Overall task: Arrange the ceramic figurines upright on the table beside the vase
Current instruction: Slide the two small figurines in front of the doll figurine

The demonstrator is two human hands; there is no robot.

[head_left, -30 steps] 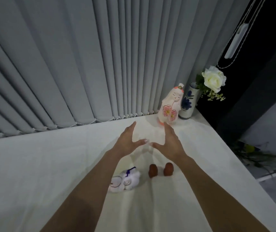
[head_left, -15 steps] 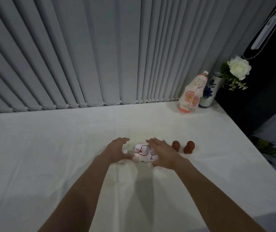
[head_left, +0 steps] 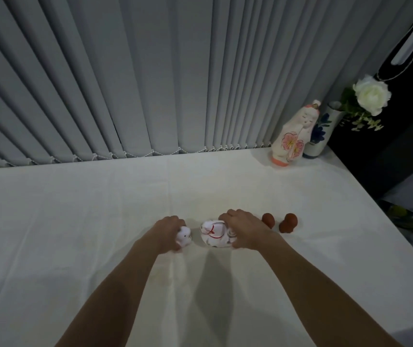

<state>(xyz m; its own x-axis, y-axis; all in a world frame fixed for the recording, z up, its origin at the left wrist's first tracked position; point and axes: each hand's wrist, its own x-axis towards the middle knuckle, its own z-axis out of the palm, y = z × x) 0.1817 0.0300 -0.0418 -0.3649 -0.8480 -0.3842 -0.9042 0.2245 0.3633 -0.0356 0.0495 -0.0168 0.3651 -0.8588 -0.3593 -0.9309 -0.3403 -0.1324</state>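
A tall white figurine (head_left: 294,136) with pink flowers stands upright at the back right, touching a blue-and-white vase (head_left: 321,131) that holds a white rose (head_left: 372,95). Mid-table, my left hand (head_left: 169,230) is closed around a small white figurine (head_left: 184,237) with a pink face. My right hand (head_left: 244,229) grips a larger round white figurine (head_left: 213,234) with red cord markings, which lies on the cloth. Two small brown figurines (head_left: 268,219) (head_left: 288,222) sit just right of my right hand.
A white cloth covers the table (head_left: 75,221). Grey vertical blinds (head_left: 125,71) hang along the back edge. The table's right edge drops off to a dark floor with greenery (head_left: 410,221).
Both hands came back from near the tall figurine to mid-table. They closed on the two white figurines, which now sit apart, one in each hand.
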